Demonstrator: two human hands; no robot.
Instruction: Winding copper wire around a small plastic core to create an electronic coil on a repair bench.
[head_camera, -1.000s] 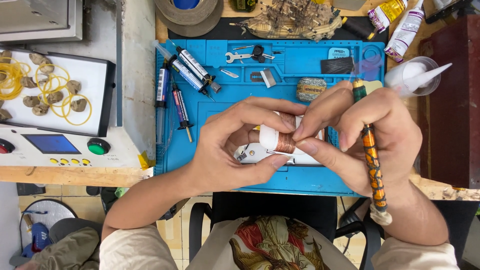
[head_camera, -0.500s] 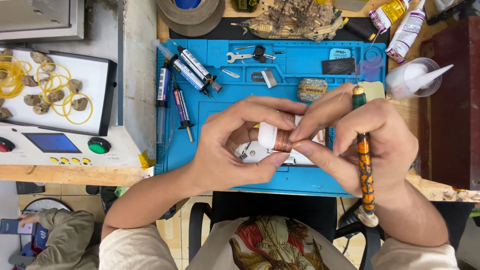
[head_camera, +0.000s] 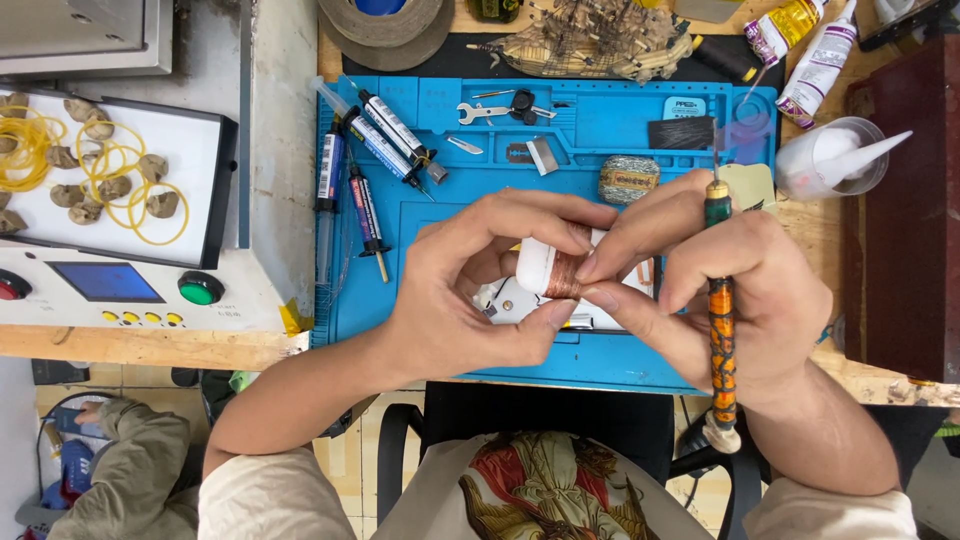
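My left hand (head_camera: 470, 290) and my right hand (head_camera: 720, 290) meet over the blue work mat (head_camera: 600, 120). Between their fingertips sits a small white cylinder wrapped with copper-coloured wire (head_camera: 550, 270). Left thumb and fingers grip its white end; right thumb and forefinger pinch the wire-wound end. Tucked in my right hand is a long orange patterned tool with a green tip (head_camera: 720, 320), lying upright across the palm, its thin point up. White flat pieces (head_camera: 505, 300) lie on the mat under the hands.
Several syringes and pens (head_camera: 370, 150) lie on the mat's left. Tweezers, a blade and a wire spool (head_camera: 628, 180) sit at the top. A white tray with yellow rubber bands (head_camera: 100, 170) and a control box (head_camera: 120, 285) stand left. Glue bottles (head_camera: 820, 65) are at top right.
The orange tool has swung from tilted to nearly upright in my right hand. Both hands stay pinched on the wire-wound cylinder.
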